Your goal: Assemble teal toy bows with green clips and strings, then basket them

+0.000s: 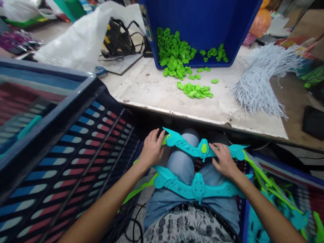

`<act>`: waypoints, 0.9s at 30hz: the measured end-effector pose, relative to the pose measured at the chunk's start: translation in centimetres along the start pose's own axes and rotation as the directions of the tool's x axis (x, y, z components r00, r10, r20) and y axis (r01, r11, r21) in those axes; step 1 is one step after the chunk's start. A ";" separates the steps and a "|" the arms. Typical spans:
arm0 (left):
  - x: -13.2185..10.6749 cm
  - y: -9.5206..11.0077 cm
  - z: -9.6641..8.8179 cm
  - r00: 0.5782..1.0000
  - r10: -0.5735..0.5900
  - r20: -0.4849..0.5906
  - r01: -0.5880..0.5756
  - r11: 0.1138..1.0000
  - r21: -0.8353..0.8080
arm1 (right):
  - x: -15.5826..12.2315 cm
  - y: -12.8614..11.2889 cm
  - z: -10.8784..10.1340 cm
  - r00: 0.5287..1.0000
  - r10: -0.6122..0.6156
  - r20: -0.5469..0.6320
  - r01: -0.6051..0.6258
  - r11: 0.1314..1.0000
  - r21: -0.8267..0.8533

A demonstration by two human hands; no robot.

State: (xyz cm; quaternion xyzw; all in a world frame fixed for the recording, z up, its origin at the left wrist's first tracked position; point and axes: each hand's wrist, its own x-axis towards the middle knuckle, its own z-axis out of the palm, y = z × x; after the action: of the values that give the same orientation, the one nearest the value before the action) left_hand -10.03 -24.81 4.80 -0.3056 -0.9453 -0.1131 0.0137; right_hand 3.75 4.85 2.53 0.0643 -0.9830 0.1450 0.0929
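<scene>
A turquoise plastic toy bow [187, 145] with lime-green limbs lies across my knees, a small green piece set in its middle. My left hand [152, 145] curls over its left end, covering part of the green limb. My right hand [224, 158] holds it just right of the middle, fingertips on top and thumb below. A second toy bow [179, 187] rests on my lap nearer my body; its centre shows no green piece. My right forearm passes over its right end.
Loose green pieces [196, 91] lie on the table [152, 87] before a tipped blue bin [197, 30] holding more. Pale strings [263, 77] lie at right. A large blue crate [93, 162] stands left; another crate of bows [275, 202] is right. A fan [118, 37] sits behind.
</scene>
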 end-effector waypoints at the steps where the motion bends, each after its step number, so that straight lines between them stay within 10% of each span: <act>1: -0.6 1.0 -0.2 0.999 0.027 -0.039 -0.031 0.995 -0.091 | 0.6 -0.1 -0.9 0.998 0.003 -0.059 0.000 0.999 0.045; 4: -2.7 5.8 0.3 0.979 0.152 0.132 -0.087 0.911 -0.404 | 4.9 -0.3 -3.3 0.970 0.028 -0.242 -0.016 0.998 0.055; 9: -5.3 13.4 3.0 0.693 0.208 0.690 0.224 0.848 -0.481 | 17.6 1.3 -3.7 0.951 0.056 -0.305 -0.078 0.995 -0.059; 11: -5.4 13.6 3.0 0.738 0.208 0.642 0.221 0.825 -0.521 | 22.0 1.5 -3.0 0.952 0.056 -0.300 -0.083 0.993 -0.079; 14: -4.4 9.7 1.4 0.959 0.053 0.278 0.126 0.798 -0.589 | 24.9 0.3 -2.1 0.946 0.019 -0.325 -0.048 0.996 -0.081; 17: -1.8 2.6 -0.5 0.957 -0.286 -0.051 0.217 0.822 -0.526 | 22.8 -2.8 -1.6 0.951 -0.051 -0.306 0.049 0.999 -0.015; 19: 0.6 -1.8 -0.9 0.930 -0.348 0.116 0.352 0.758 -0.549 | 19.8 -5.5 -0.6 0.979 -0.132 -0.156 0.145 0.987 0.071; 22: 3.9 -5.6 -0.2 0.785 -0.005 0.619 0.524 0.539 -0.660 | 16.1 -9.0 1.8 0.986 -0.070 0.149 0.050 0.990 0.131; 24: 5.1 -6.1 0.5 0.673 0.202 0.712 0.601 0.412 -0.685 | 15.1 -10.3 3.6 0.956 0.088 0.280 -0.130 0.982 0.137; 27: 5.5 -5.5 1.1 0.667 0.272 0.693 0.611 0.331 -0.719 | 15.3 -10.8 5.1 0.903 0.245 0.353 -0.322 0.930 0.177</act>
State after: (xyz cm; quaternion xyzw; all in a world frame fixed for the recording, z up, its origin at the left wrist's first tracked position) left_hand -17.70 -25.74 3.12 -0.1589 -0.6549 -0.4985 -0.5454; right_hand -10.36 -8.47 3.80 -0.0471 -0.9598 0.2578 -0.1005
